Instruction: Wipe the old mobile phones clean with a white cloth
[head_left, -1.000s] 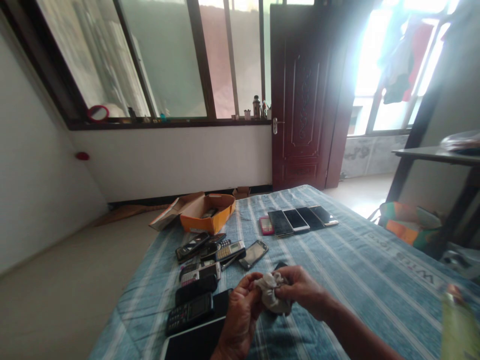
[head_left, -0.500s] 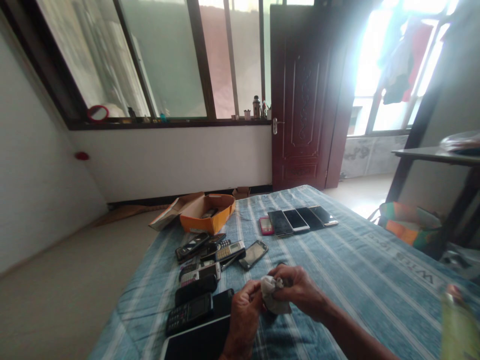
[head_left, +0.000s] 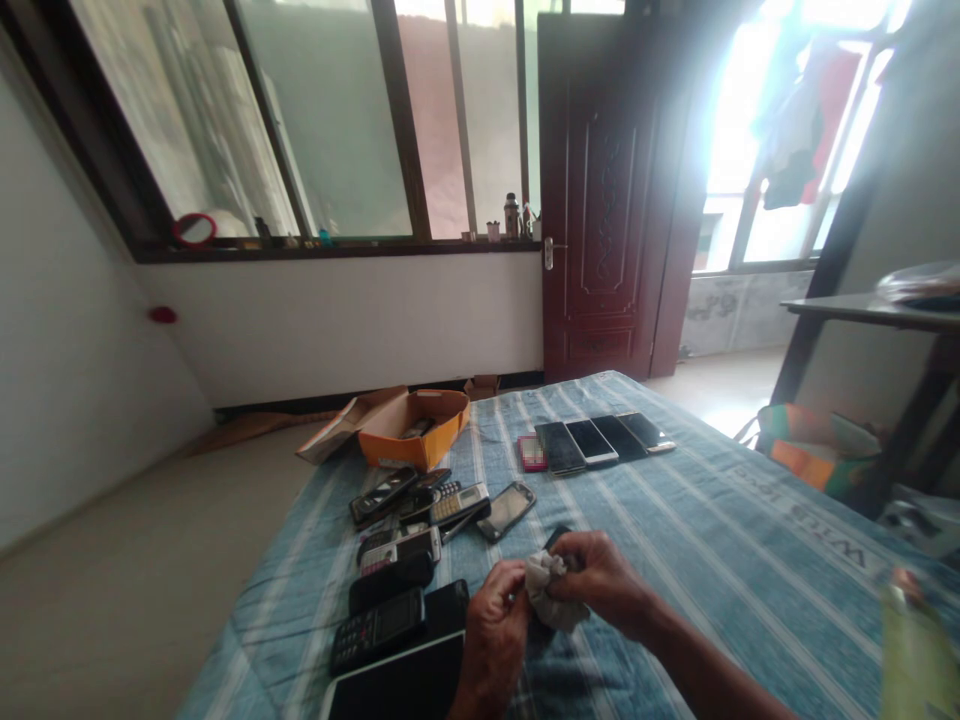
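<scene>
A crumpled whitish cloth (head_left: 559, 595) is bunched between my two hands above the bed. My right hand (head_left: 600, 575) is closed on it from the right. On the other side my left hand (head_left: 495, 625) is closed in a pinch, fingertips against the cloth's left edge; what they grip is hidden. Below the cloth a dark flat object (head_left: 538, 638) shows in part, perhaps a phone. Left of my hands lie a tablet with a white edge (head_left: 405, 682), a black keypad phone (head_left: 379, 630) and a silver phone (head_left: 405, 550). A worn touchscreen phone (head_left: 507, 511) lies just beyond.
An orange box (head_left: 416, 445) with its lid open stands at the bed's far left edge. Several smartphones (head_left: 592, 441) lie in a row beside a pink-edged item (head_left: 532, 453). A yellowish bottle-like object (head_left: 919, 650) is at the lower right. Striped bedding (head_left: 712, 560) covers the bed.
The cloth has shifted slightly right and is bunched differently. Both hands have moved a little, and more of the dark object beyond my right fingers shows.
</scene>
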